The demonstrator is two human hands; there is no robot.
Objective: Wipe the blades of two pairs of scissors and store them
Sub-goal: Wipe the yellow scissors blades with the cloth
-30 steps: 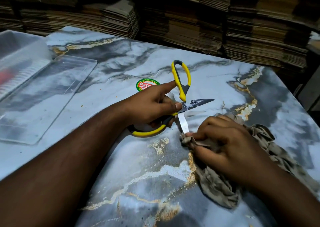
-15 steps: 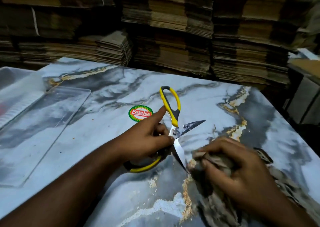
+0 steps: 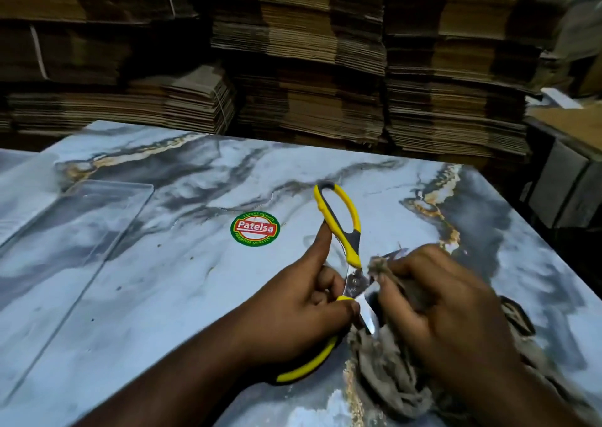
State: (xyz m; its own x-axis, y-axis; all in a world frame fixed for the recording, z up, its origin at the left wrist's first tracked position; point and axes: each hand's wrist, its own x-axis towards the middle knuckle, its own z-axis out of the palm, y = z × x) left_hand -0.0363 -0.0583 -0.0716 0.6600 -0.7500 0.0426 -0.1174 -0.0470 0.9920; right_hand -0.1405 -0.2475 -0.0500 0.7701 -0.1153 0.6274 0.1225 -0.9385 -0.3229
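Observation:
Yellow-handled scissors lie spread wide on the marble-patterned table. My left hand grips them at the pivot and the near handle, its index finger straight along the far handle. My right hand holds a crumpled brown cloth bunched round the upper blade, which it hides. The lower blade shows bare between my hands. A second pair of scissors is not in view.
A clear plastic lid lies flat at the left of the table. A round green and red Patelsa sticker sits mid-table. Stacks of flattened cardboard line the far edge. The table's right edge drops off near grey boxes.
My right hand has carried the cloth up from the lower blade onto the upper blade. The view has tilted upward, so the clear container at the far left is out of frame.

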